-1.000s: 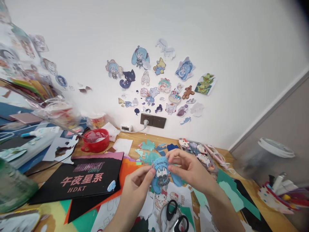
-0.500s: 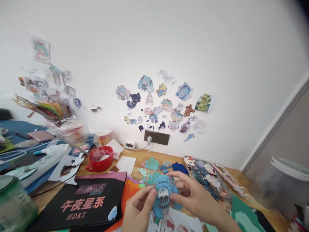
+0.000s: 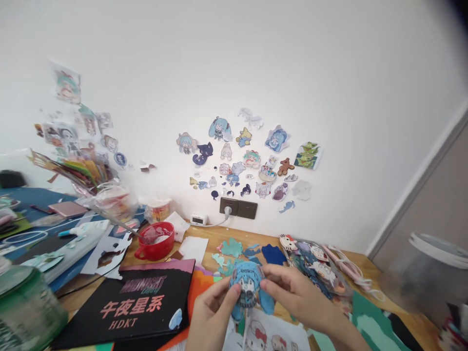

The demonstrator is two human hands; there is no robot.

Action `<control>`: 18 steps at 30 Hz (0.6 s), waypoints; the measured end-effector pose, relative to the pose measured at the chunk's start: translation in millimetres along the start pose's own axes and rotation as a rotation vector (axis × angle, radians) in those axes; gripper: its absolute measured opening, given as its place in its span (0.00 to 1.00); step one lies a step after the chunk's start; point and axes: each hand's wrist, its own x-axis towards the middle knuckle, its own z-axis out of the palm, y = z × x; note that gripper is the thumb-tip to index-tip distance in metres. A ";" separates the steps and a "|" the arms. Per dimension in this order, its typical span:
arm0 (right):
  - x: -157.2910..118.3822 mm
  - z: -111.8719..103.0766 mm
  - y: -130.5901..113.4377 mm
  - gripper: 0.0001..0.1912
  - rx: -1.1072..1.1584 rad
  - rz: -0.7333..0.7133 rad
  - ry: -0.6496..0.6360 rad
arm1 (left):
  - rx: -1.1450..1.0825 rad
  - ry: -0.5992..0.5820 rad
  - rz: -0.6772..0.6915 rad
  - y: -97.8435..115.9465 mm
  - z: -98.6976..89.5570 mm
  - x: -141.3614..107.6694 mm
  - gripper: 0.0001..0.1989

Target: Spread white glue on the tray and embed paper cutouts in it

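Between both hands is a blue-haired cartoon paper cutout (image 3: 247,287) with two long pigtails, held upright above the desk. My left hand (image 3: 215,307) pinches its left edge, thumb on the front. My right hand (image 3: 288,292) grips the upper right side, fingers closed at the edge. Beneath the cutout lies a white sheet (image 3: 270,334) printed with cartoon cat faces. Just behind it are teal paper scraps (image 3: 231,247) and a dark blue paper piece (image 3: 273,254).
A black folder (image 3: 127,302) lies left, near a red cup (image 3: 157,240) and a green-lidded jar (image 3: 29,307). At right are a pouch of cutouts (image 3: 318,265), a pink cabled tool (image 3: 345,265) and green paper (image 3: 373,321). Behind, a wall socket (image 3: 237,207) sits below stickers.
The cutout has turned slightly, so its right pigtail now shows below my right hand. My right hand has shifted a little to the right and down. The view has moved slightly.
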 end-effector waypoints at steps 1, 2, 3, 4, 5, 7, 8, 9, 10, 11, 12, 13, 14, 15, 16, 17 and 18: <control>-0.1 -0.5 -0.2 0.14 -0.031 -0.003 0.004 | 0.017 -0.014 -0.017 1.3 -0.4 -0.6 0.18; -0.2 -0.9 0.1 0.15 -0.064 -0.004 0.007 | 0.031 -0.025 -0.029 2.2 -0.7 -1.0 0.18; -0.2 -1.1 0.5 0.16 -0.098 -0.004 0.012 | 0.041 -0.033 -0.036 2.5 -0.9 -1.3 0.18; -0.1 -1.1 1.1 0.17 -0.133 -0.003 0.017 | 0.047 -0.039 -0.040 2.0 -1.2 -1.4 0.18; 0.0 -1.1 1.6 0.17 -0.164 -0.002 0.022 | 0.050 -0.044 -0.044 0.8 -1.7 -1.3 0.18; 0.8 -2.5 3.0 0.17 -0.202 -0.002 0.026 | 0.055 -0.053 -0.059 -3.5 -3.6 -0.1 0.19; 1.7 -4.7 4.3 0.17 -0.215 -0.002 0.031 | 0.057 -0.053 -0.071 -6.2 -5.1 0.8 0.21; 3.0 -8.5 6.5 0.17 -0.223 0.000 0.041 | 0.059 -0.049 -0.085 -9.0 -6.9 2.0 0.22; 4.8 -14.3 10.2 0.16 -0.232 0.006 0.060 | 0.058 -0.044 -0.098 -11.6 -8.8 3.2 0.23; 7.1 -22.1 15.8 0.15 -0.247 0.019 0.091 | 0.055 -0.039 -0.109 -13.9 -10.6 4.4 0.25; 9.8 -31.9 23.6 0.15 -0.265 0.042 0.137 | 0.052 -0.036 -0.119 -15.8 -12.2 5.5 0.26; 12.5 -43.5 33.7 0.15 -0.283 0.072 0.191 | 0.051 -0.032 -0.127 -17.2 -13.4 6.5 0.26; 15.0 -56.3 45.8 0.14 -0.302 0.115 0.258 | 0.055 -0.033 -0.134 -18.4 -14.3 7.2 0.26; 16.9 -69.5 59.3 0.14 -0.320 0.166 0.348 | 0.066 -0.043 -0.142 -19.4 -14.7 7.6 0.25; 18.1 -82.4 73.4 0.14 -0.339 0.224 0.436 | 0.081 -0.058 -0.151 -20.3 -14.8 7.8 0.23; 18.4 -94.4 87.1 0.14 -0.358 0.284 0.519 | 0.098 -0.073 -0.155 -21.2 -14.6 7.8 0.22; 18.0 -104.8 99.7 0.13 -0.372 0.338 0.585 | 0.113 -0.093 -0.156 -22.1 -14.3 7.7 0.20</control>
